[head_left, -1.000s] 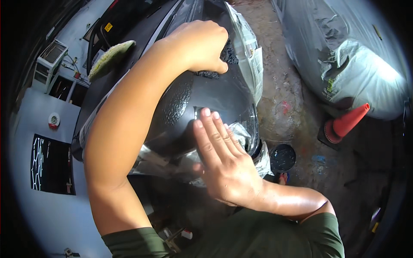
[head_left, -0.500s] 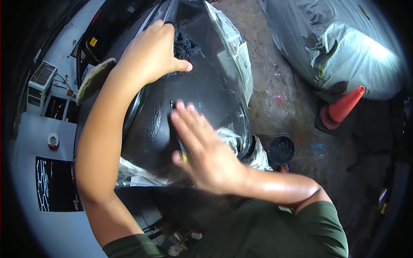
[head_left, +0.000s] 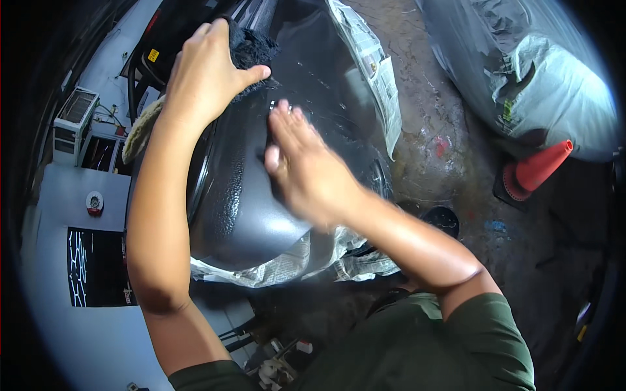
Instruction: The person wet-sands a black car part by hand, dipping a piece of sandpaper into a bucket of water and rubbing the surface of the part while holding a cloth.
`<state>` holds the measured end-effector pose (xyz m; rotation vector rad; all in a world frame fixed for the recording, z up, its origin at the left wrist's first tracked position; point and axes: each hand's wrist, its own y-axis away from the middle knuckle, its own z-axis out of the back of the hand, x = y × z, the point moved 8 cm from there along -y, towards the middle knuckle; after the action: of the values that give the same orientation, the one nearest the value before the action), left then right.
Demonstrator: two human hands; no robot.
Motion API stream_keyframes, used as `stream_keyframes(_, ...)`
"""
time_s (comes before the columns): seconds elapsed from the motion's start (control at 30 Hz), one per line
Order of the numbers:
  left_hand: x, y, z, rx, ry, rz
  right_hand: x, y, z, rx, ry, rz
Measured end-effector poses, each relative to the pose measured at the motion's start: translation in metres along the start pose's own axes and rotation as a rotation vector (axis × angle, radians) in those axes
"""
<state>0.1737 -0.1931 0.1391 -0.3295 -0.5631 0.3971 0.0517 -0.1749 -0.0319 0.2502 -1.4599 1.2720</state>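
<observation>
1. Dark glossy panel [head_left: 254, 195] is stretching out in front of the person, beneath both hands, with wet-looking droplets showing on its left side.
2. Left hand [head_left: 203, 72] is clutching a black fluffy cloth [head_left: 255, 49] over the panel's far left part, thumb pointing right.
3. Right hand [head_left: 312, 173], blurred, is lying over the panel's middle, fingers straight and close together; whether it is holding anything under the palm, I cannot tell.
4. Newspaper sheets [head_left: 367, 57] are bordering the panel's right and near edges.
5. Red cone [head_left: 538, 169] is standing well apart, to the right.
</observation>
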Motion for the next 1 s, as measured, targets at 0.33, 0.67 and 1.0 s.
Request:
stream_keyframes(0.33, 0.035, -0.007, -0.026, 0.362, 0.377, 0.119, 0.015, 0.017, -0.001, 0.165, 0.011, 0.065)
stream_keyframes(0.67, 0.046, -0.008, -0.009, 0.146, 0.231, 0.111, 0.033, 0.034, -0.003, 0.284, -0.009, 0.15)
stream_keyframes(1.0, 0.034, 0.004, 0.034, 0.359, 0.402, 0.323, 0.03, 0.01, -0.005, 0.24, 0.005, 0.026)
